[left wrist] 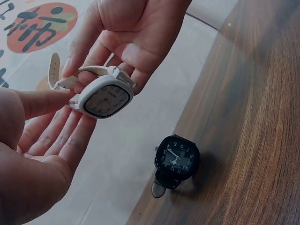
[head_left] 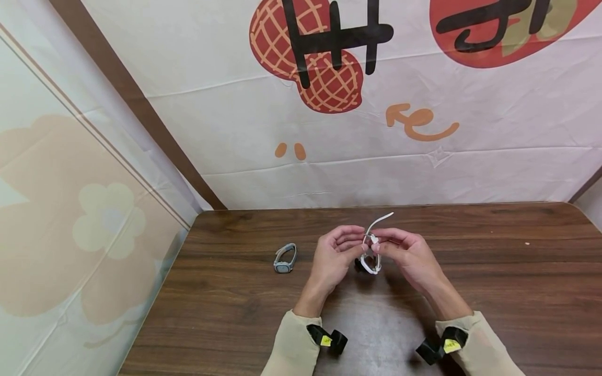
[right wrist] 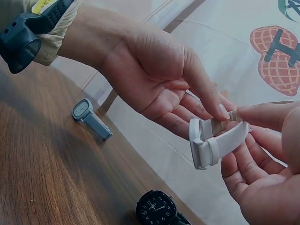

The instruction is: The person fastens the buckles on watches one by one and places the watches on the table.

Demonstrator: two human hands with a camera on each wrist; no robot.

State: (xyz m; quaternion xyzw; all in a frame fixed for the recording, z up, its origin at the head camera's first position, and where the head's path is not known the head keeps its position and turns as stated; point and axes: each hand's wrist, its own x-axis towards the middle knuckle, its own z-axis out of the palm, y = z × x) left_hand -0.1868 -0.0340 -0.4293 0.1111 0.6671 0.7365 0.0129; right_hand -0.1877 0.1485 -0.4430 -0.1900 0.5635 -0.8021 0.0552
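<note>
A white wristwatch (left wrist: 107,99) with a rounded square dial is held up between both hands, over the table. My left hand (head_left: 333,257) pinches its strap near the buckle from the left. My right hand (head_left: 410,257) grips the strap from the other side, thumb and fingers close to the buckle. The strap's free end (head_left: 382,219) sticks up past the fingertips, while the watch case hangs below. In the right wrist view the white strap (right wrist: 229,141) forms a loop. Behind the white watch lies a black wristwatch (left wrist: 177,157), largely covered in the head view.
To the left of the hands, a grey-blue wristwatch (head_left: 284,266) stands on the brown wooden table (head_left: 226,313) with its strap looped. A printed cloth (head_left: 207,115) hangs along the table's back edge and left side. A small pale speck (head_left: 527,243) lies at the right.
</note>
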